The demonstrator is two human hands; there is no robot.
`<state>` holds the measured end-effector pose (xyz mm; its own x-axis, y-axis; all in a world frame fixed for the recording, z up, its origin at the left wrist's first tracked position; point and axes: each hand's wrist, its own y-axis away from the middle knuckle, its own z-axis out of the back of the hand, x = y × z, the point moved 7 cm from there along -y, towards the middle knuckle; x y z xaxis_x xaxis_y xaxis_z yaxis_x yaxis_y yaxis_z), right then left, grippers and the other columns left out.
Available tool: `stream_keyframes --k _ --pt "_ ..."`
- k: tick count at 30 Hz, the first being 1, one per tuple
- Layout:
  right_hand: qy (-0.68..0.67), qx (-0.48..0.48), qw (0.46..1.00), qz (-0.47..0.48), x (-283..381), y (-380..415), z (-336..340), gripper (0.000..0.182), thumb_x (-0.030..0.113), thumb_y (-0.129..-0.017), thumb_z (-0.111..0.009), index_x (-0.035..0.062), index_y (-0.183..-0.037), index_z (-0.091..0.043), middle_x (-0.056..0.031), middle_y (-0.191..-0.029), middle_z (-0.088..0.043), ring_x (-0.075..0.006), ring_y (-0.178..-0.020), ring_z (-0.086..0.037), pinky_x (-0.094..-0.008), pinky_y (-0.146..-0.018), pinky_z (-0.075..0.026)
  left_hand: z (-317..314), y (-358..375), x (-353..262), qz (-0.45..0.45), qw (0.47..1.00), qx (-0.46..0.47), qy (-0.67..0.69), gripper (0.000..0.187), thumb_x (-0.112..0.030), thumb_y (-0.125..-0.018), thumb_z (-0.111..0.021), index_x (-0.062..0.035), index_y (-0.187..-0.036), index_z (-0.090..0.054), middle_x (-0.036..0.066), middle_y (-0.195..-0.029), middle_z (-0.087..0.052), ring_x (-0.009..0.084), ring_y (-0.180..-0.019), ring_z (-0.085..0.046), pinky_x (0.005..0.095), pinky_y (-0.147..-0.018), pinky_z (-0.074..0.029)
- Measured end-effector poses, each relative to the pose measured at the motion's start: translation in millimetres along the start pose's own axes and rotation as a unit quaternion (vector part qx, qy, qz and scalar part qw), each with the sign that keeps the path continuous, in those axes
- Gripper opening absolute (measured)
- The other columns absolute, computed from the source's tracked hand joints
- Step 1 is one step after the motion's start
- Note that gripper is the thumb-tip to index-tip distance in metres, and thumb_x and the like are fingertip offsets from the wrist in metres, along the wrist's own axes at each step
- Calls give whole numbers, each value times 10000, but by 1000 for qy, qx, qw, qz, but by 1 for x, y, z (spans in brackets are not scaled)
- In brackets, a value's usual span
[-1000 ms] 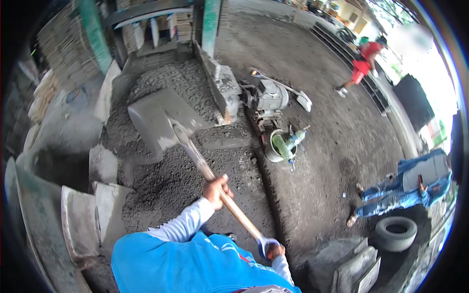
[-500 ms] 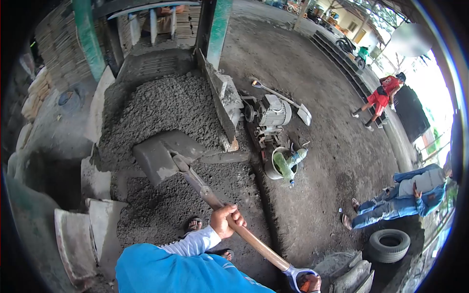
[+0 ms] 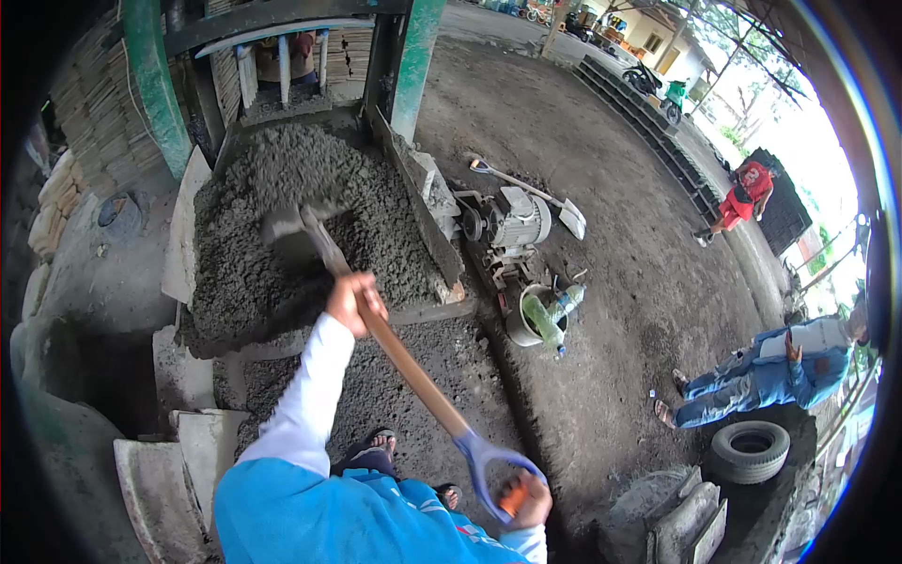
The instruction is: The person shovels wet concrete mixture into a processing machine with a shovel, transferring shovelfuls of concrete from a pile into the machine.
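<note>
My left hand (image 3: 355,304) is wrapped round the wooden shaft of a shovel (image 3: 413,376), close to its metal neck. At the other end, my right hand (image 3: 526,500) grips the blue and orange D-shaped handle. The shovel's blade (image 3: 287,228) is over a heap of grey, damp mix (image 3: 225,254) inside a walled bay, and its edge is blurred. Loose mix, smeared by motion, shows just beyond the blade. Below the bay, more grey mix (image 3: 413,352) lies on the ground in front of my feet.
An electric motor (image 3: 521,218) stands right of the bay, beside a bucket (image 3: 526,329) with plastic bottles. Another shovel (image 3: 531,183) lies behind it. Two people stand at the right, near a tyre (image 3: 750,451). A dark pit (image 3: 103,376) opens at the left.
The shovel has moved forward and up, its blade from the heap's near edge to farther in. Mix is now in motion ahead of it. My left arm has stretched out; both hands keep their grip.
</note>
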<state>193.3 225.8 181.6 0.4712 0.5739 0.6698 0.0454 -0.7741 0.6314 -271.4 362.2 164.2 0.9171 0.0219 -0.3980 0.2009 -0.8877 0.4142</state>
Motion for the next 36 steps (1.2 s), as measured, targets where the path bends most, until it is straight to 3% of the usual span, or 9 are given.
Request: stream_keyframes --k 3,4,7,9,12,14,25,28,36 --pt "91 22 993 69 -3 17 -82 174 252 -902 -612 81 -899 -578 -27 -741 -572 -173 -632 -561 -335 -520 -465 10 -34 -73 -99 992 -7 -84 337 -325 -862 -634 -117 -635 -496 72 -466 -445 251 -432 -496 462 -477 -477" --pt "77 100 989 80 -7 17 -99 179 250 -911 -622 76 -897 -581 -30 -740 -575 -164 -640 -570 -324 -541 -475 21 -46 -87 -96 989 -24 -106 350 -376 -869 -640 -125 -671 -496 69 -486 -465 241 -446 -500 437 -478 -465" --pt "123 212 966 85 -2 4 -71 170 227 -906 -618 60 -910 -588 -55 -759 -601 -174 -646 -591 -323 -578 -503 12 -23 -79 -146 983 -61 -93 311 -333 -856 -666 -153 -712 -458 9 -522 -455 201 -470 -477 416 -496 -437" --pt "114 150 977 95 36 16 -20 223 259 -863 -648 54 -936 -600 -72 -751 -621 -197 -603 -598 -341 -533 -526 -20 21 -23 -64 997 -39 -11 274 -291 -846 -666 -162 -729 -454 -11 -526 -427 182 -474 -462 414 -530 -429" --pt "140 87 982 92 59 -13 103 221 211 -818 -650 33 -943 -614 -86 -722 -613 -206 -564 -591 -341 -511 -505 -51 83 72 -47 999 0 -2 255 -259 -841 -647 -167 -707 -451 -24 -555 -429 167 -490 -455 401 -590 -432" --pt "200 -11 974 106 60 -34 183 154 146 -721 -639 32 -826 -635 -42 -691 -566 -168 -572 -527 -323 -537 -445 -68 109 133 -33 999 18 -8 255 -243 -844 -635 -161 -689 -449 -24 -568 -432 166 -505 -460 405 -616 -440" --pt "75 -78 994 17 69 22 455 157 160 -680 -641 39 -743 -564 -80 -610 -518 -207 -493 -521 -329 -403 -431 -94 186 371 103 995 17 -4 180 -108 -824 -634 -112 -737 -477 35 -618 -485 231 -526 -516 459 -647 -473" --pt "76 -117 990 -19 86 43 458 118 137 -694 -595 38 -733 -546 -76 -609 -497 -217 -512 -511 -344 -419 -408 -89 180 390 119 993 1 7 159 -137 -833 -636 -100 -752 -504 28 -619 -485 223 -545 -521 451 -658 -475" --pt "113 -114 986 53 112 72 349 87 113 -677 -561 43 -702 -516 -61 -557 -466 -190 -453 -478 -313 -394 -418 -79 141 355 112 993 4 22 188 -143 -836 -631 -93 -723 -489 31 -627 -471 224 -547 -523 457 -642 -480"
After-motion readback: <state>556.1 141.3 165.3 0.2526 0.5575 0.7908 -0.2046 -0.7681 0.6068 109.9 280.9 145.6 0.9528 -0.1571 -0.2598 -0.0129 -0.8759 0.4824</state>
